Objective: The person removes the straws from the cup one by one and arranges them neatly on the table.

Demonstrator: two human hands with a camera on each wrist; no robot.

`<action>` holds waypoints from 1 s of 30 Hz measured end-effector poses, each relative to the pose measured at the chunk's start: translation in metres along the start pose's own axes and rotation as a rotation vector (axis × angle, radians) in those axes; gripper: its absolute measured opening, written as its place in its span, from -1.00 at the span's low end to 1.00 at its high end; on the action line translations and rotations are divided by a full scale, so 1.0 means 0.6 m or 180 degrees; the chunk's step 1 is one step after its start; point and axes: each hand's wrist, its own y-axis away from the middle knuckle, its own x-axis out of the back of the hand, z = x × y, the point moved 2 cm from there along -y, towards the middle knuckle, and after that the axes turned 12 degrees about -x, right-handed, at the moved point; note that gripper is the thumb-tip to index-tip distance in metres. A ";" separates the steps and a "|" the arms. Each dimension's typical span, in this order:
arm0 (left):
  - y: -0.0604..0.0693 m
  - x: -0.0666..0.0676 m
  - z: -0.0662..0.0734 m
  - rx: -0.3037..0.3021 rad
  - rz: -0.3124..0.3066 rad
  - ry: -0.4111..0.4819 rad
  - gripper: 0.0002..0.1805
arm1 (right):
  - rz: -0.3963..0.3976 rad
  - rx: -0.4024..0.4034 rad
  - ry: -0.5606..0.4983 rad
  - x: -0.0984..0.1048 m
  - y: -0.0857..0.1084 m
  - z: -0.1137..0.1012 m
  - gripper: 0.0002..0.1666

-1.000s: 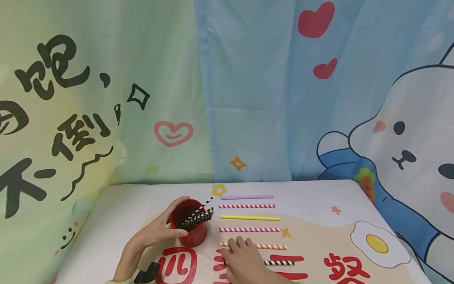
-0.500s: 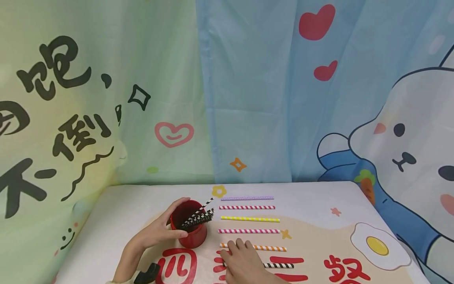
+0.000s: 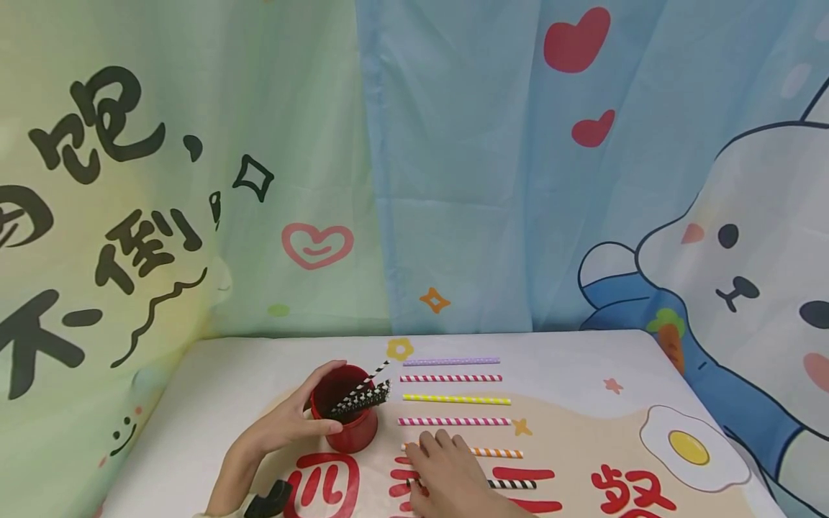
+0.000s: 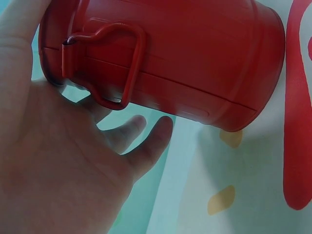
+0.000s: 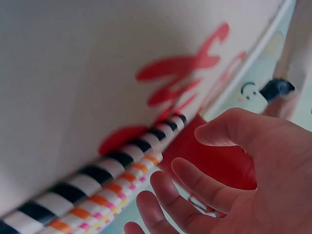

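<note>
Left hand grips the red cup — right hand at its four o'clock, fingers loose, near a black-striped straw.

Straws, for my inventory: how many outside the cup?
6, far to near: purple straw, red straw, yellow straw, pink straw, orange straw, black-striped straw; the right hand partly covers the nearest two, perhaps hiding more.

Indoors, a curtained-off spot, home or studio unclear: a cartoon-printed curtain hangs behind the counter, its rabbit to the counter's right; a fried egg decorates the counter's top.
</note>
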 end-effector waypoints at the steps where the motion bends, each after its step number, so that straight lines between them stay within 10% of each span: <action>1: 0.000 0.000 0.000 -0.0001 -0.0001 -0.0002 -0.05 | -0.0090 -0.0062 -0.0098 0.005 -0.002 0.002 -0.55; 6: 0.000 0.001 -0.002 -0.0031 -0.0018 0.0006 -0.03 | -0.0288 -0.0304 -0.0699 0.027 -0.014 0.015 -0.64; 18: 0.001 0.001 -0.003 -0.0065 -0.0027 0.0021 -0.04 | 0.0484 -0.0392 -0.1394 0.044 -0.028 0.036 -0.72; 30: 0.001 0.001 -0.004 -0.0008 -0.0003 0.0010 -0.05 | 0.0296 -0.0921 -0.2614 0.053 -0.055 0.031 -0.56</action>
